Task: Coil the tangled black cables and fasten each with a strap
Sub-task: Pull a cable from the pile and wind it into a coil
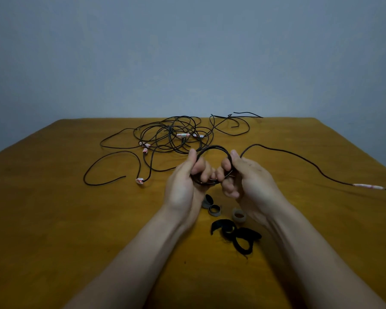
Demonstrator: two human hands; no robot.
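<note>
While above the table (54,219), cable coil (206,182) in both hands (183,186) (247,181).

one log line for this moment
step: coiling | left hand: grips coil | right hand: grips coil | loose tail: trails right on table | tangle: uncoiled, far side | straps: on table, unused

txt: none legible | cable tags (183,135): print too blurry 2 read

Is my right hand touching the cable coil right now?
Touching. The head view shows the right hand curling its fingers round the black cable coil.
</note>
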